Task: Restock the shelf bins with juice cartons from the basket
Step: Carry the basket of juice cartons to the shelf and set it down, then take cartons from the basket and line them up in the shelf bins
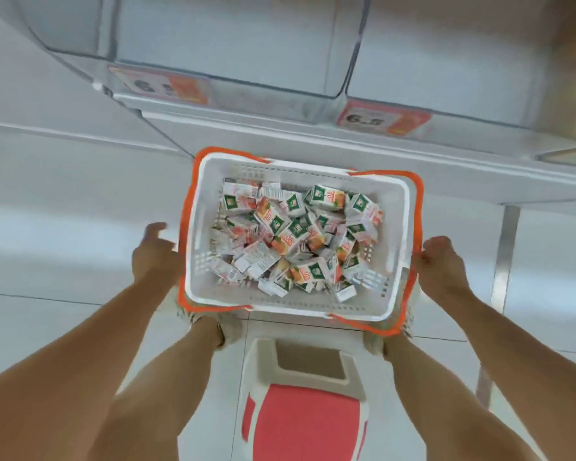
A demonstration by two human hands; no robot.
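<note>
A white basket (290,308) with orange handles (417,207) sits low in front of me, over my feet, and holds several small white, green and orange juice cartons (296,234) in a loose heap. My left hand (153,251) is against the basket's left wall with its fingers spread and nothing in it. My right hand (441,261) is curled around the basket's right rim by the orange handle. Above the basket, two clear shelf bins (230,44) (446,61) stand side by side, and I see no cartons in them.
Price tags reading 6.5 (160,86) (379,119) hang on the bin fronts. The white shelf edge (313,144) juts out just past the basket. A red and white stool (303,417) stands under me between my legs. A metal upright (506,254) rises at the right.
</note>
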